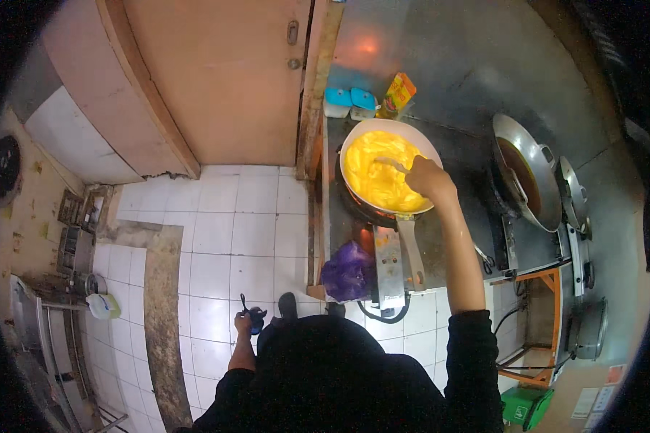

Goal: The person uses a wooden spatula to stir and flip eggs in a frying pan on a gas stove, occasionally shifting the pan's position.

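A light-coloured frying pan (436,151) holding a thick layer of yellow egg-like mixture (376,184) sits over a lit gas burner. My right hand (429,178) grips a pale utensil (389,162), whose end dips into the mixture; its exact kind cannot be told. The pan handle (409,251) points towards me and is not held. My left hand (242,322) hangs low at my side, closed on a small dark object (257,319) with a thin black part sticking up; what it is cannot be made out.
A purple plastic bag (348,272) lies beside the metal gas stove (390,265). Behind the pan stand blue-lidded containers (352,98) and a yellow-orange pouch (400,93). A large wok with brown liquid (528,173) and scissors (487,262) are at the right. A green bin (528,407) stands below.
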A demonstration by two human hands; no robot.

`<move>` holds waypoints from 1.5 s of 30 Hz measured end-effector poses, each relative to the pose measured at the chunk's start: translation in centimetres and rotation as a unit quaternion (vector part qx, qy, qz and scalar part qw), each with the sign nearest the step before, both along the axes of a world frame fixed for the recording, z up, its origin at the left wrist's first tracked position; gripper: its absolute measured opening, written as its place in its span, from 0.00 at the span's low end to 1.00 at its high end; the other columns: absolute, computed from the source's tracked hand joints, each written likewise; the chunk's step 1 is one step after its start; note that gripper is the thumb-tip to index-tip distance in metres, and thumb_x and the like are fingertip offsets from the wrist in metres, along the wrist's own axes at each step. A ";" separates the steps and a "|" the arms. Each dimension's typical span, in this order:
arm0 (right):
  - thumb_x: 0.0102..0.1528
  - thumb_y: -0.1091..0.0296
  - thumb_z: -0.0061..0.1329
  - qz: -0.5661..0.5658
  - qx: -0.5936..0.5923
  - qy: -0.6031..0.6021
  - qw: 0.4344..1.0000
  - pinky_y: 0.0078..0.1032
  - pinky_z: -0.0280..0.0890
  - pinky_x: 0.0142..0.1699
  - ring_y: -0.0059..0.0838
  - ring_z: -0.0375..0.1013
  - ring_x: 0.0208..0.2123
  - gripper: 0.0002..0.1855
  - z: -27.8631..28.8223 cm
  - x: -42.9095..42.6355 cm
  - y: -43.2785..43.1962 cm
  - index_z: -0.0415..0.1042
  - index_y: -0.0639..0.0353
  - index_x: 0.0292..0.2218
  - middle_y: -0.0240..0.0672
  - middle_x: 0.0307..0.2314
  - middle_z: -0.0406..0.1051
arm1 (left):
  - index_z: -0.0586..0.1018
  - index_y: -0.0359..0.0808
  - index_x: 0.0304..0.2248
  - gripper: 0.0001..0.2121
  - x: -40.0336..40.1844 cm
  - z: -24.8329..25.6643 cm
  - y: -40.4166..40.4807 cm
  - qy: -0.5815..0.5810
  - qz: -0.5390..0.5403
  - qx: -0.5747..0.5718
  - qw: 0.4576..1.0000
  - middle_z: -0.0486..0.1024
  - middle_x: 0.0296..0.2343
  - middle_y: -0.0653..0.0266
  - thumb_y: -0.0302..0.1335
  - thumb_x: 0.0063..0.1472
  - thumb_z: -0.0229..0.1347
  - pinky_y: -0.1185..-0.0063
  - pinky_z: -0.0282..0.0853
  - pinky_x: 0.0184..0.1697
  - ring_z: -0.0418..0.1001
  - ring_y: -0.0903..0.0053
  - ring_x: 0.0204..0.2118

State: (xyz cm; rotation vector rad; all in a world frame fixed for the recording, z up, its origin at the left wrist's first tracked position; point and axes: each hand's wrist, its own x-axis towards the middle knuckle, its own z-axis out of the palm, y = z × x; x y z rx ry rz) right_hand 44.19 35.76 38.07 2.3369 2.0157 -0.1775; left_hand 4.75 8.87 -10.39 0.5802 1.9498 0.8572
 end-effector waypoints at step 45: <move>0.37 0.67 0.38 -0.135 -0.054 0.038 0.989 0.28 0.61 0.22 0.36 0.68 0.17 0.14 3.0 6.0 0.7 0.63 0.70 0.25 0.49 0.16 0.66 | 0.69 0.28 0.24 0.09 -5.7 -1.2 0.9 0.072 -0.084 -0.013 0.994 0.70 0.22 0.55 0.25 0.42 0.45 0.76 0.64 0.28 0.68 0.70 0.25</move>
